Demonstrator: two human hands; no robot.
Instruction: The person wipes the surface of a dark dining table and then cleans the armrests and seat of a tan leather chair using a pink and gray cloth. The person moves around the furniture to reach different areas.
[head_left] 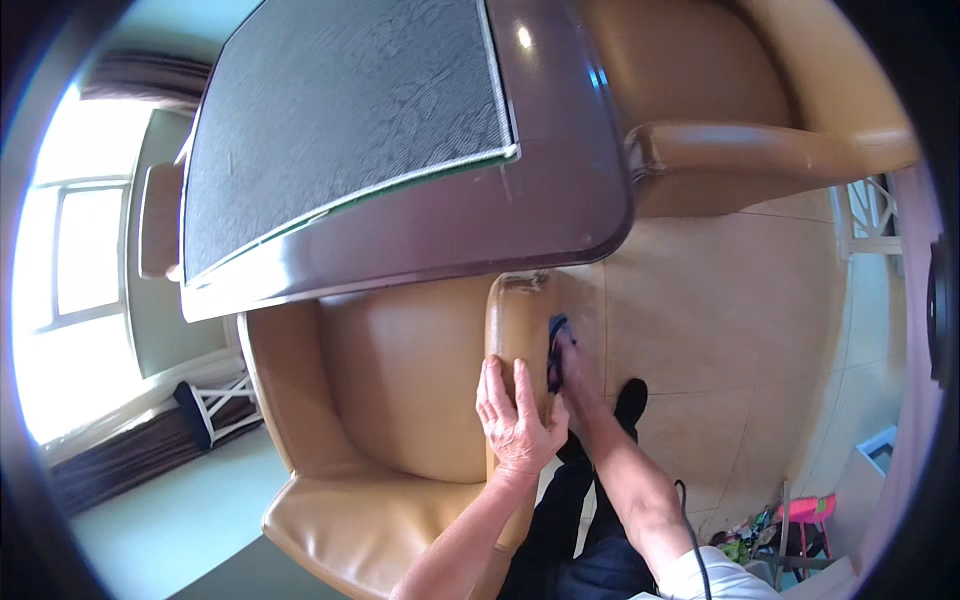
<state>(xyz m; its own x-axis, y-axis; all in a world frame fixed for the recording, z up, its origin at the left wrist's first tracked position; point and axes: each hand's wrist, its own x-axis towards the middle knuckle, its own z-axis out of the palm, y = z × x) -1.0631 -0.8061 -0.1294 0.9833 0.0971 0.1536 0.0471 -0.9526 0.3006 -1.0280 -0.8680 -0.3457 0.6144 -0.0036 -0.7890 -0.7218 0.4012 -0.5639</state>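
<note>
A tan leather armchair (pixel 405 370) stands at the near side of a dark table. My left hand (pixel 517 425) rests on top of its right armrest (pixel 513 330), fingers stretched out over the leather. The front end of that armrest looks scuffed and worn. Lower down, beside the armrest's outer face, my right hand (pixel 570 372) is bunched around a dark blue cloth (pixel 556 338). Motion blurs this hand a little, and part of the cloth is hidden by it.
The dark glossy table (pixel 560 190) carries a black textured mat (pixel 350 110) with a pale border. Another tan armchair (pixel 740 150) stands at the far right. My dark shoe (pixel 631 400) is on the tiled floor (pixel 700 320). A pink object (pixel 806 509) lies among clutter at the lower right.
</note>
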